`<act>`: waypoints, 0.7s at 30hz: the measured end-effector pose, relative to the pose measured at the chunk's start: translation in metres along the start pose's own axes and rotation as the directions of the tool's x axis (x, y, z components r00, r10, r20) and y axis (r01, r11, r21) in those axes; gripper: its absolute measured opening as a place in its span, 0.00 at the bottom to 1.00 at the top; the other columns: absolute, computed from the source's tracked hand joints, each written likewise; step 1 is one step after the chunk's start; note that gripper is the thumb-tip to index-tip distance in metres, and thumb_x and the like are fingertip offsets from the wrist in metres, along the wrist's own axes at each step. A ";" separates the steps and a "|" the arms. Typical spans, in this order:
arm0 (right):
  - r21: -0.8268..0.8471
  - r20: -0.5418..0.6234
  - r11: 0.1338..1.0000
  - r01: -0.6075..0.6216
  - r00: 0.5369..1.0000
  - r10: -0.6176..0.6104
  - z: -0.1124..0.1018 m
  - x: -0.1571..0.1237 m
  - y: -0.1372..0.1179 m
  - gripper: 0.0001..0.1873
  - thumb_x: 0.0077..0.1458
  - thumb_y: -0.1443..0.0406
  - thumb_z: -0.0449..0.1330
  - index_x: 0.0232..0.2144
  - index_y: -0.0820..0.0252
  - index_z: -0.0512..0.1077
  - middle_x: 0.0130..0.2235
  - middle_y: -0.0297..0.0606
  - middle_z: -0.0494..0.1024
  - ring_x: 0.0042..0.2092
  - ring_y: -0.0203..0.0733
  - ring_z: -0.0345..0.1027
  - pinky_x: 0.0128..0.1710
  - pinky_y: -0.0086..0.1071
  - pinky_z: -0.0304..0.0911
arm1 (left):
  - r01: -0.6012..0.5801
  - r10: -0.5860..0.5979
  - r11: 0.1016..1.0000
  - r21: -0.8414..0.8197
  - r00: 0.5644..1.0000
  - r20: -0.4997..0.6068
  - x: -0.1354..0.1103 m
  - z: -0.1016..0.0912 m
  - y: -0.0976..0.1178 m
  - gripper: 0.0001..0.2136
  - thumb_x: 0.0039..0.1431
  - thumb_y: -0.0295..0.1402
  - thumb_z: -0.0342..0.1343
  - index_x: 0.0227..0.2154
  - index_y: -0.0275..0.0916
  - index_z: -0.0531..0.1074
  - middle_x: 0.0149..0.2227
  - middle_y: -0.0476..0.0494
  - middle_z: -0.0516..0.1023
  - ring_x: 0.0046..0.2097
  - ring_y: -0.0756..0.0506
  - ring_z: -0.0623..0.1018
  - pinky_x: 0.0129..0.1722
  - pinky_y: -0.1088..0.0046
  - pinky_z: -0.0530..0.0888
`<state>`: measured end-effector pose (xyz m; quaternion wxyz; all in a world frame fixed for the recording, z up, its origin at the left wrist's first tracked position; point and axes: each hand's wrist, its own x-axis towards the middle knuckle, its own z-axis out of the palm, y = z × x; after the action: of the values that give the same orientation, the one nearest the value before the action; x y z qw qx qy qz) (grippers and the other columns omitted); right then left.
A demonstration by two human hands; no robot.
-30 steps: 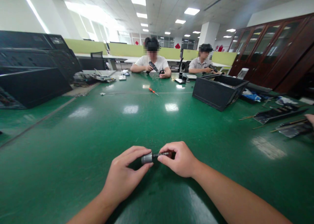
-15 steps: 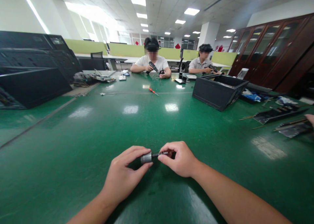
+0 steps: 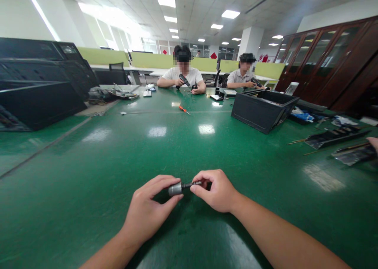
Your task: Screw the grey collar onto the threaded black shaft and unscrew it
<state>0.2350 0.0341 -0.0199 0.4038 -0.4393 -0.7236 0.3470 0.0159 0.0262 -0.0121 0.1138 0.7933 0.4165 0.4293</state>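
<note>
Low in the middle of the head view lies a short grey metal cylinder [image 3: 175, 188] with a thin dark shank [image 3: 186, 185] pointing right; it looks like a drill chuck, though its exact kind is unclear. My left hand [image 3: 150, 206] holds the cylinder between the thumb and the fingers. Pinched at the shank's ridged right end is my right hand [image 3: 217, 190], thumb below and forefinger above. Some of its other fingers are curled and partly hidden. Both hands are just above the green tabletop [image 3: 132, 151].
An orange-handled screwdriver [image 3: 183, 110] lies farther up the table. A black crate [image 3: 251, 113] stands at right, near metal parts [image 3: 333, 137]; another dark bin [image 3: 50, 104] is at left. Across the table, two people [image 3: 189, 76] hold power drills. Someone's hand shows at the right edge.
The cylinder and my left hand have shifted very slightly left. My right hand keeps its pinch on the shank, almost unmoved.
</note>
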 end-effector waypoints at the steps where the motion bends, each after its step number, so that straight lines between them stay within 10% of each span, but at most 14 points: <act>1: 0.006 -0.001 1.000 0.000 1.000 0.000 0.000 0.000 0.000 0.05 0.53 0.64 0.64 0.30 0.61 0.79 0.23 0.31 0.74 0.25 0.34 0.64 0.27 0.27 0.58 | 0.001 -0.001 1.000 -0.001 1.000 0.000 0.000 0.000 0.000 0.10 0.55 0.33 0.65 0.40 0.44 0.80 0.39 0.47 0.82 0.40 0.46 0.82 0.41 0.72 0.79; 21: 0.008 -0.024 1.000 -0.011 1.000 0.011 0.000 0.000 -0.001 0.05 0.53 0.65 0.63 0.30 0.61 0.78 0.23 0.31 0.72 0.25 0.33 0.63 0.27 0.26 0.57 | 0.007 -0.007 1.000 -0.004 1.000 -0.007 -0.001 -0.001 0.000 0.10 0.54 0.33 0.66 0.40 0.45 0.79 0.39 0.49 0.82 0.40 0.47 0.82 0.42 0.73 0.78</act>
<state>0.2346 0.0335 -0.0187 0.4121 -0.4456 -0.7150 0.3469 0.0145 0.0252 -0.0120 0.1151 0.7901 0.4189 0.4325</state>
